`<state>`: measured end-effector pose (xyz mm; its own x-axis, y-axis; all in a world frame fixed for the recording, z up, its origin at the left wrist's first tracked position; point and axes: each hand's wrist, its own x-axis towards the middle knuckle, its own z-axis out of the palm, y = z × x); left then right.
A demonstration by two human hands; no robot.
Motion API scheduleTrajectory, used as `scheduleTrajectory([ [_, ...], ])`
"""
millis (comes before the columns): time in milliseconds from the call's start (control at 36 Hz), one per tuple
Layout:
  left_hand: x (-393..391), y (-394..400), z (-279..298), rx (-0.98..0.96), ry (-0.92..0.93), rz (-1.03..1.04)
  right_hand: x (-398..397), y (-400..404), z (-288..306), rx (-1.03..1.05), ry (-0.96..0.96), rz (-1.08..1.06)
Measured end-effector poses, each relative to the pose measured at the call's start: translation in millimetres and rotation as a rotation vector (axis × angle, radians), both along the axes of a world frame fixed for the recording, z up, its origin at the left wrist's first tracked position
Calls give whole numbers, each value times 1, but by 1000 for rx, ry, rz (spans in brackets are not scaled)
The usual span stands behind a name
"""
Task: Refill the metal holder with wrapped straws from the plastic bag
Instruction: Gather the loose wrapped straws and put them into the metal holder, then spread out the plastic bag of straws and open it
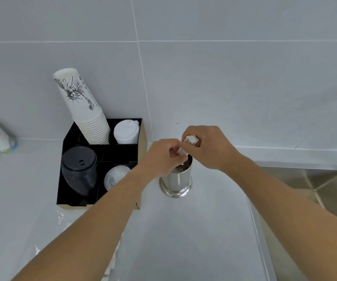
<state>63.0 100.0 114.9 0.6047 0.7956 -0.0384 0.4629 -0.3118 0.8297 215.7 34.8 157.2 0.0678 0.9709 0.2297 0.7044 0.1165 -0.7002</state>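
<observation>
two hands, left hand (163, 157) and right hand (206, 147), grip perhaps several wrapped straws (186, 147) over one metal holder (176, 181)

Metal holder (176, 182) stands right of the organizer (102, 157), left of the sink (305, 185).

Both hands (186, 150) together, fingers pinched
</observation>
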Motion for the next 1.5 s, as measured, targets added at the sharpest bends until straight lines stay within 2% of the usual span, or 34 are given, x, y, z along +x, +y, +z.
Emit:
scheduleTrajectory([
  [167, 4, 8, -13, 3, 85, -8, -4, 8, -17, -26, -136, 23],
  [250, 0, 10, -14, 3, 64, 8, -7, 11, -24, -33, -239, 28],
  [361, -12, 15, -18, 22, 87, 97, -12, 11, -34, -130, -343, 66],
  [417, -22, 17, -21, 48, 107, 140, -15, 9, -37, -160, -334, 96],
  [528, -44, 17, -23, 67, 101, 209, -17, 3, -39, -171, -192, 29],
  [667, -69, 11, -22, 54, 109, 227, -11, -11, -37, -280, -52, -78],
  [750, -87, 5, -22, -3, 34, 267, -8, -22, -33, -287, 89, -119],
  [833, -112, -11, -23, -122, -105, 355, -8, -36, -30, -311, 266, -147],
  [1000, -185, -54, -39, -544, -409, 649, -16, -69, -40, -410, 854, -195],
  [1083, -223, -72, -51, -654, -465, 803, -26, -83, -56, -455, 1018, -230],
  [1333, -342, -110, -87, -757, -409, 1053, -86, -112, -114, -642, 1259, -357],
  [1500, -405, -112, -100, -738, -284, 1110, -137, -121, -145, -755, 1285, -416],
])
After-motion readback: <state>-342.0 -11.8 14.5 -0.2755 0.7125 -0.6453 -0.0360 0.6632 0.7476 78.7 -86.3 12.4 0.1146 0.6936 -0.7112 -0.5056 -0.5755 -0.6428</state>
